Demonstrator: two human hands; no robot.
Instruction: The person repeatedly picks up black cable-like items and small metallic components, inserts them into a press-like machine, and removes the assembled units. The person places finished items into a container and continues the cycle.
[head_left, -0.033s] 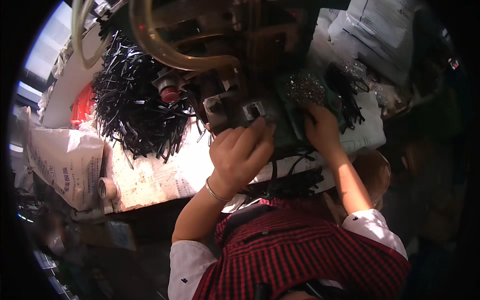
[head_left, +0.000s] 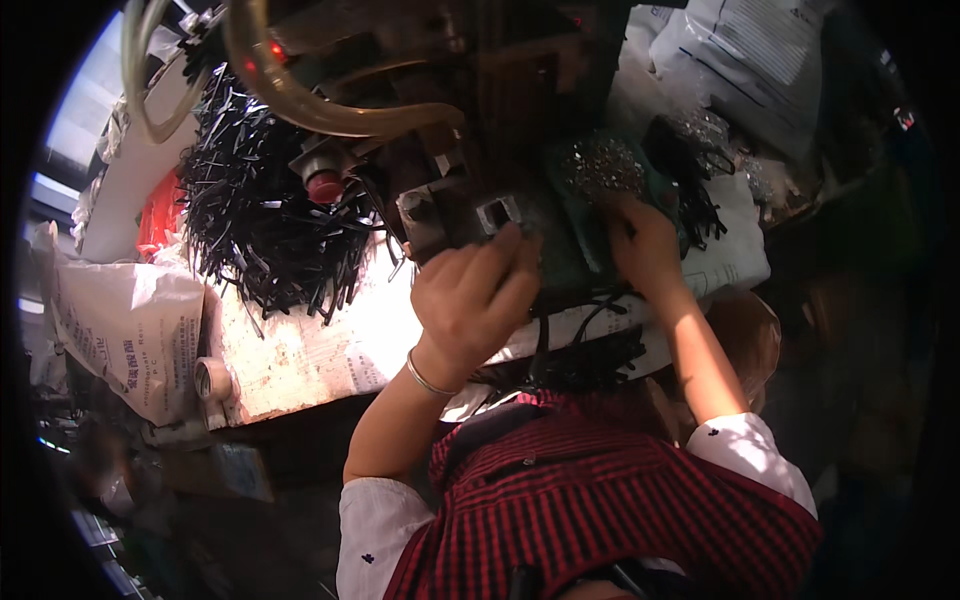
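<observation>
My left hand (head_left: 475, 300), a thin bangle at its wrist, reaches up with bent fingers. Its fingertips touch a small square metal fixture (head_left: 497, 215) on the front of a dark machine (head_left: 470, 110). Whether the fingers pinch anything is hidden. My right hand (head_left: 645, 240) lies knuckles-up on a green tray (head_left: 570, 260), just below a heap of small shiny metal parts (head_left: 600, 165). Its fingertips are curled under and out of sight. Black strips (head_left: 600, 355) hang below the tray, between my arms.
A big heap of thin black plastic strips (head_left: 265, 220) lies left of the machine on a white-covered bench (head_left: 300, 350). A clear hose (head_left: 330, 110) loops above, with a red knob (head_left: 325, 185) below it. White sacks (head_left: 130, 330) stand at left, and more black pieces (head_left: 690, 190) lie at right.
</observation>
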